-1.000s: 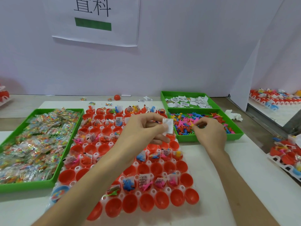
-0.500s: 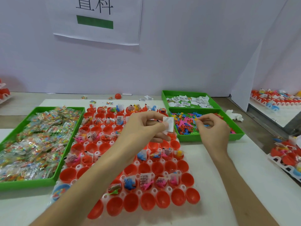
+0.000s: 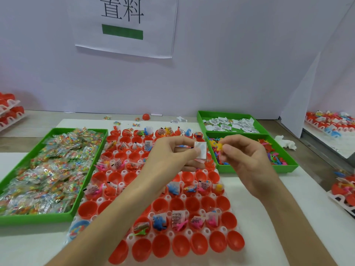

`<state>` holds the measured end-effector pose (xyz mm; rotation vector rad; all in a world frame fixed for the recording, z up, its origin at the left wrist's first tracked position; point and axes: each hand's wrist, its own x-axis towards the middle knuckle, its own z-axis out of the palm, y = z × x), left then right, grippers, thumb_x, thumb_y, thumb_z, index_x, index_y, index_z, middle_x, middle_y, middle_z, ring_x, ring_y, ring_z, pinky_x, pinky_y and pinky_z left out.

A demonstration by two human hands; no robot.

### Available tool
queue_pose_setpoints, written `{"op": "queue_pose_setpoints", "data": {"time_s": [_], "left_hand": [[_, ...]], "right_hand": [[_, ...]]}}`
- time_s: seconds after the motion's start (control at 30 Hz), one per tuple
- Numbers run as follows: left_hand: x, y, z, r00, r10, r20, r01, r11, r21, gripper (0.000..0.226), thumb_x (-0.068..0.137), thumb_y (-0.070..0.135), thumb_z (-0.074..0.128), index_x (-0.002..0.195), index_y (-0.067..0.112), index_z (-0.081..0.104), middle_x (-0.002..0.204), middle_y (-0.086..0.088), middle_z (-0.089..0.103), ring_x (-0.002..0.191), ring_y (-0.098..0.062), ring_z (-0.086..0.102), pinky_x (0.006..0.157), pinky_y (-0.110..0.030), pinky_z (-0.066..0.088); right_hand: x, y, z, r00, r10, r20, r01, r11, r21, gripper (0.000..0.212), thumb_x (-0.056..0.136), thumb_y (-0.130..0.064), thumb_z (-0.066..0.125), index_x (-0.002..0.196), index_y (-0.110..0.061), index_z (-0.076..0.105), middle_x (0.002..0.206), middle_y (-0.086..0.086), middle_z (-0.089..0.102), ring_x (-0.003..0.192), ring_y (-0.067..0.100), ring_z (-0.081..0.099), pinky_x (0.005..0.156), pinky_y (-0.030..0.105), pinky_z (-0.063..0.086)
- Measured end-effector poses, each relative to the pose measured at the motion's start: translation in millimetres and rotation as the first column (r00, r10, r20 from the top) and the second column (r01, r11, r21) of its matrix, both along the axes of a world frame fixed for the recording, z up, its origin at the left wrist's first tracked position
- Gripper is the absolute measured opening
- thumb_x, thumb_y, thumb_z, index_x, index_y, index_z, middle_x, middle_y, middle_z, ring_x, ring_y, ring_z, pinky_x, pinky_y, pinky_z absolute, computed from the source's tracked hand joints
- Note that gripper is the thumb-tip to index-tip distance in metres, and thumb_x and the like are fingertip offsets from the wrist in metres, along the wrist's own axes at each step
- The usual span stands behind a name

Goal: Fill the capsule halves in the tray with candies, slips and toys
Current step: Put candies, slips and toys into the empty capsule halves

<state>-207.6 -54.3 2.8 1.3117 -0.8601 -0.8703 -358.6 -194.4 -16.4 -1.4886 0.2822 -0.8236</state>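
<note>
Table (image 3: 288,208), white top, carries it all. White wall behind w/ paper sign (image 3: 124,25): black characters over a green bar.

Capsule tray (image 3: 189,232), white plastic, sits centre of the table, packed w/ rows of red capsule halves (image 3: 199,245). Many halves in the middle and far rows hold slips and small toys; front row and several others show bare red.

Green candy tray (image 3: 38,217) lies just L of the capsule tray, heaped w/ clear-wrapped candies (image 3: 48,169). Green toy tray (image 3: 257,167) is at far R of the capsule tray, w/ mixed-colour toys (image 3: 276,158) inside. Green slip tray (image 3: 200,120) sits right behind it, touching, full of printed slips (image 3: 230,123).

More racks of red capsules (image 3: 330,123) at the R edge, another stack (image 3: 9,110) at far L. White tissue wad (image 3: 284,144) sits beside the toy tray.

Left hand (image 3: 172,156) is up over the far-R part of the capsule tray, thumb and forefinger pinching a white slip (image 3: 200,152) upright. Smth coloured shows under its curled fingers; can't tell what.

Right hand (image 3: 247,160) is above the near-L corner of the toy tray, fingertips pinching a yellow toy (image 3: 219,145), just beside the slip.

Lone red half (image 3: 146,116) and a few stray candy packs lie near the wall.
</note>
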Motion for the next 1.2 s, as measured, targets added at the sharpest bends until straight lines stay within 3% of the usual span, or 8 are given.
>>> {"op": "queue_pose_setpoints", "data": {"time_s": [0.07,0.27,0.4,0.57,0.63,0.73,0.97,1.2], "left_hand": [[0.3,-0.8,-1.7,1.000,0.004,0.000,-0.004,1.000,0.009,0.006,0.093,0.009,0.069,0.099,0.009,0.071,0.079,-0.009,0.078,0.072,-0.023,0.077,0.063,-0.024,0.061],[9.2,1.1,0.2,0.989,-0.116,0.088,0.105,0.986,0.127,0.012,0.090,0.016,0.074,0.101,0.013,0.071,0.082,-0.009,0.079,0.076,-0.023,0.078,0.067,-0.027,0.063],[16.5,3.8,3.3,0.968,-0.186,0.170,0.151,0.967,0.203,0.009,0.089,0.018,0.075,0.096,0.013,0.075,0.081,-0.008,0.079,0.077,-0.021,0.078,0.066,-0.023,0.061],[16.7,2.7,0.8,0.956,-0.144,0.254,0.091,0.974,0.208,0.009,0.089,0.014,0.075,0.084,0.021,0.074,0.075,-0.004,0.078,0.071,-0.017,0.077,0.060,-0.017,0.057],[15.9,2.3,0.6,0.953,-0.159,0.260,0.105,0.972,0.210,0.002,0.087,0.018,0.076,0.088,0.017,0.077,0.077,-0.004,0.079,0.074,-0.016,0.077,0.062,-0.019,0.059],[16.0,1.7,-0.3,0.949,-0.174,0.264,0.118,0.970,0.215,0.011,0.085,0.025,0.078,0.089,0.014,0.080,0.079,-0.004,0.079,0.077,-0.016,0.077,0.068,-0.023,0.061],[19.2,3.7,1.5,0.949,-0.198,0.246,0.138,0.961,0.240,0.009,0.091,0.008,0.072,0.096,0.009,0.078,0.083,-0.007,0.079,0.082,-0.018,0.077,0.074,-0.026,0.062],[19.2,4.0,4.9,0.930,-0.158,0.332,0.085,0.971,0.224,0.012,0.093,0.013,0.070,0.100,0.011,0.079,0.082,-0.002,0.079,0.076,-0.012,0.077,0.067,-0.018,0.059]], "right_hand": [[1.9,7.1,1.0,0.999,0.035,-0.029,-0.037,0.997,-0.064,0.015,0.071,-0.023,0.081,0.086,-0.023,0.079,0.073,0.000,0.068,0.066,0.013,0.063,0.068,0.022,0.055],[-0.3,11.0,2.3,0.993,-0.038,-0.109,0.007,0.962,-0.273,0.028,0.076,-0.005,0.079,0.091,-0.028,0.072,0.078,-0.005,0.065,0.073,0.012,0.063,0.068,0.024,0.054],[1.2,14.3,2.6,0.991,-0.063,-0.116,0.019,0.937,-0.349,0.031,0.077,0.005,0.079,0.095,-0.019,0.070,0.077,-0.002,0.066,0.070,0.011,0.064,0.067,0.021,0.054],[4.2,19.0,3.4,0.991,-0.045,-0.126,-0.008,0.921,-0.389,0.029,0.075,-0.005,0.081,0.098,-0.020,0.070,0.078,0.004,0.068,0.072,0.018,0.066,0.069,0.028,0.056],[4.7,19.3,2.2,0.987,-0.052,-0.149,-0.016,0.907,-0.421,0.030,0.076,-0.006,0.081,0.099,-0.023,0.070,0.079,0.004,0.068,0.072,0.020,0.067,0.071,0.032,0.057],[6.1,19.8,-0.6,0.983,-0.087,-0.165,0.001,0.888,-0.460,0.031,0.077,-0.004,0.081,0.100,-0.021,0.070,0.079,0.002,0.068,0.073,0.022,0.067,0.072,0.036,0.058],[10.8,27.4,-5.1,0.976,-0.144,-0.161,0.033,0.837,-0.546,0.027,0.077,0.002,0.079,0.098,-0.014,0.071,0.076,-0.001,0.067,0.071,0.016,0.066,0.070,0.019,0.051],[12.9,30.6,-4.3,0.967,-0.221,-0.126,0.111,0.811,-0.574,0.023,0.080,0.000,0.080,0.097,-0.013,0.072,0.083,-0.002,0.068,0.076,0.014,0.067,0.070,0.019,0.051]]}}
